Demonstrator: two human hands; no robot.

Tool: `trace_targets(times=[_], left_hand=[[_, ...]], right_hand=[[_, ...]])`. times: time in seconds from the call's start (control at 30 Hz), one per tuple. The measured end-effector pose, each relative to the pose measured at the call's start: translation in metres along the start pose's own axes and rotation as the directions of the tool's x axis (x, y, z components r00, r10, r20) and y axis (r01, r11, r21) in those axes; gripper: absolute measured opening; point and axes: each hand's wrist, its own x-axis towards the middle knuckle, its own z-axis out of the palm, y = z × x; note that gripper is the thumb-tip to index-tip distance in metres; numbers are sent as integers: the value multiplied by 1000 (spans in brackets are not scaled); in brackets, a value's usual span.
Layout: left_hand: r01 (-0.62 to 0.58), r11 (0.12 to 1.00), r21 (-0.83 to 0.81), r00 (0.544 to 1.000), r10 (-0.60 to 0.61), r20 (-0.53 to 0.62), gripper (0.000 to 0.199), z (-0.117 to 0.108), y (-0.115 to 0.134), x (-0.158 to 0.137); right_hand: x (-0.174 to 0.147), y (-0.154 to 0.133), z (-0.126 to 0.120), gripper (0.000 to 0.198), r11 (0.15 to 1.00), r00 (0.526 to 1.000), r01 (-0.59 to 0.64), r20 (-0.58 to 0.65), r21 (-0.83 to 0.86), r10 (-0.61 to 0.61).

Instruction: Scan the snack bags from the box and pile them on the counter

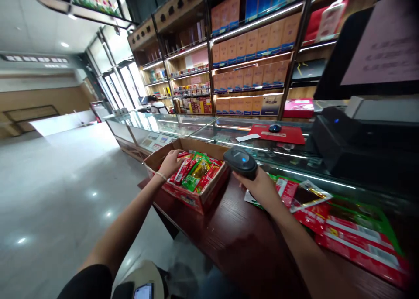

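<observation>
My right hand (257,183) is wrapped round the handle of a black barcode scanner (241,160), which shows a small blue light. The scanner is just right of an open cardboard box (188,199) filled with shiny red, green and gold snack packets (199,170). My left hand (170,163) reaches over the box's left side. Its fingers are bent onto a red snack packet (182,170) and appear closed on its edge, though the fingertips are partly hidden. Beside and beneath my right forearm lie several larger red and green packets (348,229).
The box stands on a dark wooden counter (225,233). Behind it runs a glass display case (203,131), with a mouse (275,128) on a red mat (291,135). A black monitor (340,54) rises at right. A stool (147,277) with a phone (143,291) stands below.
</observation>
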Motion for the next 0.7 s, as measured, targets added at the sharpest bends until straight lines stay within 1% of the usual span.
trace_targets(times=[0.07,0.13,0.2,0.27,0.33,0.4,0.53,0.63,0.7], left_hand=[[93,995,47,995,-94,16,34,0,-26,-5],[183,983,26,982,-185,47,37,4,-44,-10],[268,963,-39,959,-263,103,44,10,-53,-11],[315,944,-102,940,-295,172,54,16,-58,-10],[322,938,-130,932,-290,218,59,20,-60,-9],[314,942,-116,929,-279,243,57,21,-60,-8],[312,945,-95,932,-284,226,41,19,-56,-9],[291,950,-112,940,-261,221,31,13,-46,-10],[299,948,-111,938,-270,219,24,7,-37,-10]], right_hand=[[-5,-1,15,38,999,998,23,54,-38,-21],[-8,0,25,43,997,995,37,92,-67,-30],[-9,4,31,47,995,993,47,116,-86,-37],[-9,9,34,49,994,989,55,138,-92,-42],[-9,12,35,49,994,987,64,155,-90,-50],[-10,14,35,50,994,986,65,161,-86,-51],[-12,9,33,47,995,988,69,142,-77,-57],[-14,5,27,44,994,990,88,117,-67,-80],[-14,4,19,44,993,993,93,86,-78,-87]])
